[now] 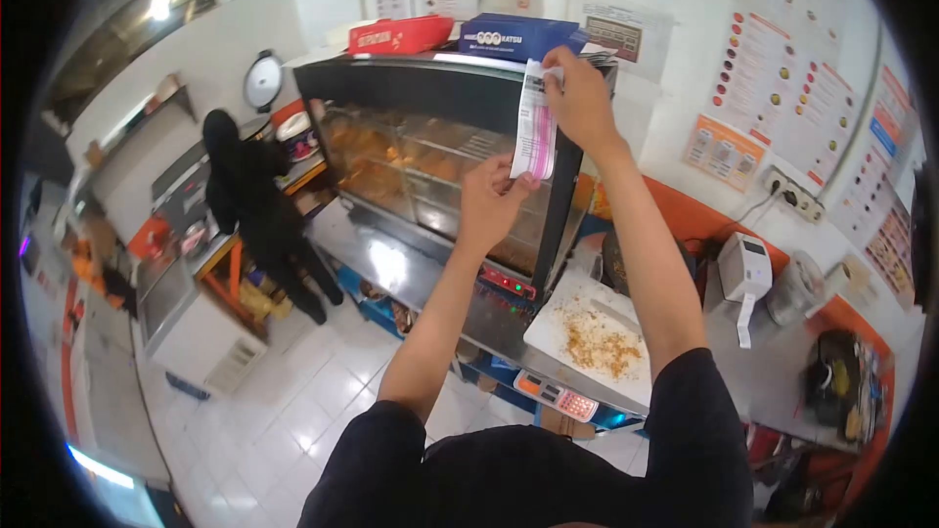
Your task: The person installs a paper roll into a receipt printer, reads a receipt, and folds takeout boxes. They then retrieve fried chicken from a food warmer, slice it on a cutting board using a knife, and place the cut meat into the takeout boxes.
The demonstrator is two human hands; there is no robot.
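Note:
Both my hands hold a long paper receipt (535, 127) with dark print and pink marks. My right hand (581, 103) pinches its upper end, close to the top edge of the glass food display case (391, 176). Lower down, my left hand (494, 200) grips the bottom end between thumb and fingers. The slip hangs nearly upright in front of the case's dark frame. On top of the case lie a blue box (518, 36) and a red box (401, 35), just behind my right hand.
A white cutting board (592, 332) covered in crumbs lies below my right arm, with an orange-and-white scale (556, 397) under the counter edge. A receipt printer (744, 269) with paper hanging out stands at right. A person in black (256, 205) stands at left by a white freezer (210, 342).

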